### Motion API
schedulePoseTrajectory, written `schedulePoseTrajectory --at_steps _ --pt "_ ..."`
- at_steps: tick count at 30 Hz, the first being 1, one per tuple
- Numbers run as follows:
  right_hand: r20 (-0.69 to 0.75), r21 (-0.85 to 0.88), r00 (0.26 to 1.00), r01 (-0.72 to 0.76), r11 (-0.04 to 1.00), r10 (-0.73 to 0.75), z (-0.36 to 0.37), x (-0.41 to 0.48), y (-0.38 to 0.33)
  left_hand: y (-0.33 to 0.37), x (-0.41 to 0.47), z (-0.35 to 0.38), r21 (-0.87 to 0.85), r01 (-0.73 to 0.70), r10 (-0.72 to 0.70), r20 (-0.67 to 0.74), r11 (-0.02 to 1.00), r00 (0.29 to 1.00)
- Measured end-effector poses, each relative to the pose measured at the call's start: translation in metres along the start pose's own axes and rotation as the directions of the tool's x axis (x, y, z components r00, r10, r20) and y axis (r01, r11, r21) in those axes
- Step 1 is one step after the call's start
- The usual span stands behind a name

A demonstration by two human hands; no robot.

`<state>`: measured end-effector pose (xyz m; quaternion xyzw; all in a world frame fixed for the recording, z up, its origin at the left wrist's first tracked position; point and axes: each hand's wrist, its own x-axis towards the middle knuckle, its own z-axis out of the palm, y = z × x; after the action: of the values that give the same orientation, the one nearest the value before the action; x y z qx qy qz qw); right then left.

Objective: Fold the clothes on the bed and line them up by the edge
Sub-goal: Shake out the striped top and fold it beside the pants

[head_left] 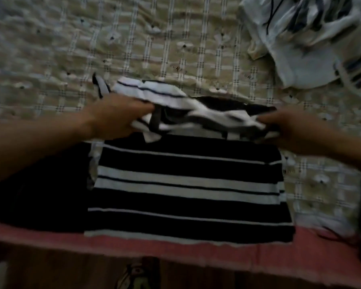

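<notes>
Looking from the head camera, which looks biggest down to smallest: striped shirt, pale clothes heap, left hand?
1. striped shirt
2. pale clothes heap, cropped and farther away, so unsure
3. left hand

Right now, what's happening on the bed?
A person is folding a black-and-white striped shirt lying at the near edge of the bed. The left hand and right hand each grip its bunched far end. A heap of unfolded pale clothes lies at the far right.

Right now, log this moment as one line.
step: folding striped shirt | left hand: grips its far end | right hand: grips its far end | other clothes: far right, unfolded
</notes>
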<state>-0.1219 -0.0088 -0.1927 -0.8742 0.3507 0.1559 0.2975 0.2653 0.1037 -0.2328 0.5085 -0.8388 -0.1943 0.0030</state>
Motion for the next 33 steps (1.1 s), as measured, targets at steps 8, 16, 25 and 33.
schedulePoseTrajectory --at_steps 8,16,25,33 --pt "-0.056 0.024 0.988 0.146 0.989 -0.144 0.148 -0.064 -0.023 0.079 -0.105 0.110 0.131 -0.066 0.052 0.106 0.989 0.993" --pt "0.245 -0.273 0.965 0.165 0.948 -0.097 0.219 -0.117 -0.016 0.132 -0.149 0.133 0.043 0.108 -0.110 0.651 0.993 0.751" --pt "-0.230 0.372 0.849 -0.375 0.849 0.476 0.135 -0.057 0.000 0.043 -0.073 0.091 -0.266 0.502 -0.548 -0.136 0.823 0.825" --pt "0.100 0.906 0.610 -0.383 0.181 0.786 0.120 0.018 0.051 -0.017 -0.002 0.078 -0.722 0.691 -0.936 0.220 0.034 0.276"
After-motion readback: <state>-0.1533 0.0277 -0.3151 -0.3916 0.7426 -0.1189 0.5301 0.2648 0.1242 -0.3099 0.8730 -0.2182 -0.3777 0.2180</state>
